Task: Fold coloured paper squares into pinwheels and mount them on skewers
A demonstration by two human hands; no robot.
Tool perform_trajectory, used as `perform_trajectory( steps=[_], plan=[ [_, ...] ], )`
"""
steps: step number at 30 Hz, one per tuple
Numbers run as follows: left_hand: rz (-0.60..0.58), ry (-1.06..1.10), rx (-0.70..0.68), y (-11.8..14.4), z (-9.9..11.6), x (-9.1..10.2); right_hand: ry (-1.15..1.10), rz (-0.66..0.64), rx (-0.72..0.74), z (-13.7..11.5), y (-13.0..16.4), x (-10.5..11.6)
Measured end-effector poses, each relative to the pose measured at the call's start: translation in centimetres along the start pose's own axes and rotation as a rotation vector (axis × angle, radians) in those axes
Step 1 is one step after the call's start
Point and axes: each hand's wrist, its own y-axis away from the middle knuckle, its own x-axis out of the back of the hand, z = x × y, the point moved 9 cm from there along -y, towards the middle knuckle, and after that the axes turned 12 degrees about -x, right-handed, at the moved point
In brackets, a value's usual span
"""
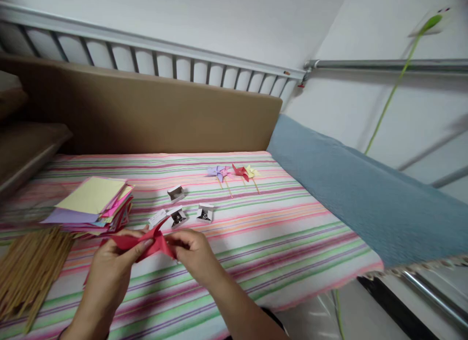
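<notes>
Over striped cloth, left hand and right hand pinch red paper, long axis left-to-right.

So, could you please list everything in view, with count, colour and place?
Paper stack: one, multicoloured, cloth's left
Sticks: many, tan, near left
Small open boxes: three, white, mid-cloth
Printed piece: one, white, beside boxes
Small pieces: uncountable, silvery, inside two boxes
Pinwheels: four, purple, pink, red, yellow, beyond boxes, rightward
Striped cloth: one, multicoloured, beneath
Board: one, brown, behind cloth
Radiator: one, white, behind board
Bulky objects: unclear count, brown, far left
Cover: one, blue, right
Cable: at least one, green, right
Pipes: several, grey, right
Folded paper: one, red, between hands
Left hand: one, bare, gripping folded paper
Right hand: one, bare, pinching folded paper
</notes>
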Motion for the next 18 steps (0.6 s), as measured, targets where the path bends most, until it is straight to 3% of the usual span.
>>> perform_trajectory(
  steps=[4,9,14,18],
  plan=[
    [0.172,0.128,0.23,-0.3,-1.6,1.8,0.056,0.004,-0.065,1.8,-0.9,1.5],
    [0.221,0.223,0.239,-0.8,-0.8,2.9,0.304,0.048,-0.077,2.9,-1.7,1.9],
    [0.312,0.261,0.281,-0.3,-0.8,3.2,0.334,0.035,-0.08,3.7,-1.9,1.0],
    [0.301,0.237,0.3,0.0,-1.0,2.9,0.362,0.102,-0.025,3.3,-1.9,1.1]
  ],
)
